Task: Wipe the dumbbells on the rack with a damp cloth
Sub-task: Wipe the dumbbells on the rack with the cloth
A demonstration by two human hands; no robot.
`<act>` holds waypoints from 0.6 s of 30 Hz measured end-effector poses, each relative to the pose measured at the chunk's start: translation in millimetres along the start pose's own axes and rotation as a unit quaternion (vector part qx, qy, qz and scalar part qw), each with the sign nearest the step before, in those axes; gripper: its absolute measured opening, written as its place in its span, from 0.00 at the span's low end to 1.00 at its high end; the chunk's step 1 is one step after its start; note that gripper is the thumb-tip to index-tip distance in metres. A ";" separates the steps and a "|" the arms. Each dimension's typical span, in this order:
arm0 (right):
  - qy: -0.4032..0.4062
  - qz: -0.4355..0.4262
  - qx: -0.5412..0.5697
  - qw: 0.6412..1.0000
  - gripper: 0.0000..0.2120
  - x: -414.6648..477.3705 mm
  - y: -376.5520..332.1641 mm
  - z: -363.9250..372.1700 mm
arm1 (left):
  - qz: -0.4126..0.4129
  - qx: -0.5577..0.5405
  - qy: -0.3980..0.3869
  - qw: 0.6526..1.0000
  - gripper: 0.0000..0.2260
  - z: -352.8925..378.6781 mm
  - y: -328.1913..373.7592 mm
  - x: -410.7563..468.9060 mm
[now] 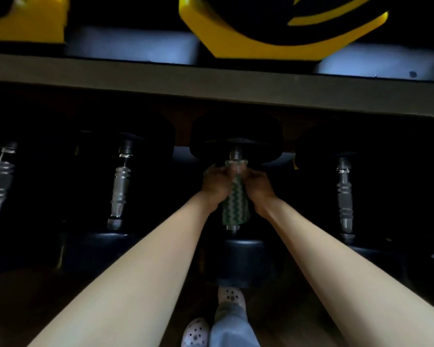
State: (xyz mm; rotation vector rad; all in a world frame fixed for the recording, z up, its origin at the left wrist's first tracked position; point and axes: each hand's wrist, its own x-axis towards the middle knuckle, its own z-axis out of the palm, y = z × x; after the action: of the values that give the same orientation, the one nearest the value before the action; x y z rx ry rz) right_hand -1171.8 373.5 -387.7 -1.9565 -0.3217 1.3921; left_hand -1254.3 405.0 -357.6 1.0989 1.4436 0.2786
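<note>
The green zigzag cloth (236,204) wraps the handle of a black dumbbell (236,136) lying just below the rack's grey rail (211,83). The left hand (214,186) and right hand (258,185) both clench the cloth's far end. Yellow weights (261,28) sit above the rail.

At the centre of the frame, a green-and-white zigzag cloth (235,204) is wrapped around the handle of a black dumbbell (236,137) on the lower shelf. The left hand (214,185) and the right hand (258,185) grip the cloth's upper end from either side, just below the dumbbell's far head. Bare silver handles (120,184) of neighbouring dumbbells stand to the left and right. A grey rack rail (211,82) crosses the upper frame, with yellow dumbbells (273,28) above it. At the bottom centre are white perforated clogs (195,333).
</note>
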 end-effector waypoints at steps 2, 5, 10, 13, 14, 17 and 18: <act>-0.024 -0.010 -0.010 1.000 0.11 -10.2 9.6 -8.5 | 0.003 0.092 -0.028 0.995 0.19 -4.5 -9.7 -10.7; -0.093 0.001 -0.137 0.986 0.15 -31.7 20.2 -21.8 | -0.016 0.250 -0.102 0.963 0.26 -13.7 -19.2 -27.0; -0.168 -0.062 -0.486 0.855 0.13 -64.1 -7.2 -29.9 | 0.012 0.373 -0.183 0.910 0.17 -25.2 -7.7 -53.0; -0.174 -0.087 -0.525 0.829 0.12 -83.0 -21.7 -30.0 | 0.039 0.381 -0.212 0.899 0.13 -32.2 3.6 -70.0; -0.173 -0.096 -0.519 0.832 0.10 -90.3 -24.1 -31.8 | 0.050 0.387 -0.222 0.894 0.12 -35.1 8.2 -77.1; -0.150 -0.099 -0.504 0.845 0.08 -106.9 -29.6 -37.0 | 0.072 0.410 -0.234 0.878 0.04 -43.2 18.0 -94.6; -0.139 -0.103 -0.507 0.844 0.11 -116.0 -34.0 -38.9 | 0.066 0.419 -0.228 0.876 0.07 -45.9 21.2 -99.3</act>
State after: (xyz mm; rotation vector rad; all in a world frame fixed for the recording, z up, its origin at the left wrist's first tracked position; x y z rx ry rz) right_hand -1175.6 316.9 -274.1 -2.3651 -1.6348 1.4909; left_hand -1303.8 362.0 -267.5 1.8152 1.0487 -0.5497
